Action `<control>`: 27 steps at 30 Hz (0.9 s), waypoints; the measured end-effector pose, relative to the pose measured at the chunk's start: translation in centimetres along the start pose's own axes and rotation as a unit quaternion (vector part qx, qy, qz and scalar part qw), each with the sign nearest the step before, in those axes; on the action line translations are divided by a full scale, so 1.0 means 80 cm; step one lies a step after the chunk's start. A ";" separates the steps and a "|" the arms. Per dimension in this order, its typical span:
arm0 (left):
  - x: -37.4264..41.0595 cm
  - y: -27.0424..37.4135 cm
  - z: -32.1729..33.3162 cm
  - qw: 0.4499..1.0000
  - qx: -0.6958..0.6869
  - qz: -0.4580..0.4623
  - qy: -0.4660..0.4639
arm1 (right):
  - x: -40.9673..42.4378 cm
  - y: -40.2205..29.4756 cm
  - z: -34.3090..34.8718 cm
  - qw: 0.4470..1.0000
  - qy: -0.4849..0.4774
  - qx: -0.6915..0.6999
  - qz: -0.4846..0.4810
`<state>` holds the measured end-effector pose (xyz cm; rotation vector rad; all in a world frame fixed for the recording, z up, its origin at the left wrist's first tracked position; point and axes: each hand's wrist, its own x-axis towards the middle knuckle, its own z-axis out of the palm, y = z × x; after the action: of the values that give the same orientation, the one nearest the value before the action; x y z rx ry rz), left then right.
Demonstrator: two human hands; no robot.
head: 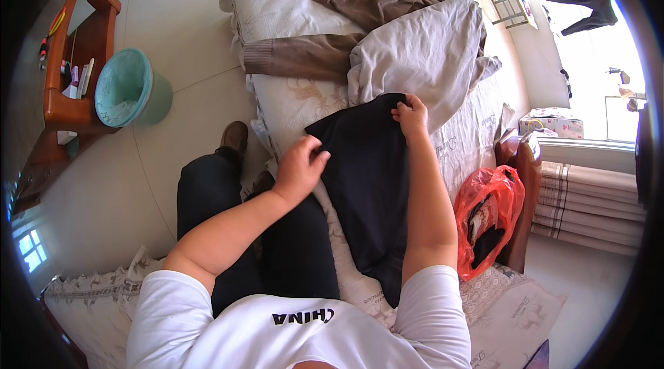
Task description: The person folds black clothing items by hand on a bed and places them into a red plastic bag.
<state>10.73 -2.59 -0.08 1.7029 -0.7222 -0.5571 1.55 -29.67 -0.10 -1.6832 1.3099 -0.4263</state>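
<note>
A black garment [365, 172], dark and smooth, is spread over the bed in front of me, with its lower end bunched close to my body. Between thumb and fingers, my right hand [415, 115] pinches the garment's far right corner. My left hand [301, 169] is at the garment's left edge, thumb and index finger apart, with nothing visible in its grasp. Just beyond my right hand lies a light grey garment [415, 52]. It partly covers a brown garment with ribbed cuffs [306, 55], whose one sleeve stretches left.
The bed carries a patterned cover [285, 16]. A red plastic bag [490, 218] holding cloth items sits by the wooden bedpost [526, 172] on my right. To the left, a green bin [161, 94] stands by a wooden dresser with a mirror [78, 115]. Stacked folded material [586, 205] lies beyond the bedpost.
</note>
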 end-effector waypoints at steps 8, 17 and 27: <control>-0.009 0.019 0.018 0.990 -0.043 0.130 -0.038 | -0.062 -0.068 0.009 0.867 0.037 -0.314 -0.385; 0.000 0.042 0.009 0.965 -0.208 0.127 -0.099 | -0.082 -0.115 -0.007 0.718 -0.339 -0.486 -0.365; 0.020 0.012 0.020 0.990 -0.103 -0.092 0.003 | 0.003 -0.098 -0.054 0.723 -0.178 -0.575 -0.339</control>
<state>10.57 -4.94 0.46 1.5849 -0.4876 -0.7299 2.89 -31.86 8.47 -3.1044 0.5423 0.4654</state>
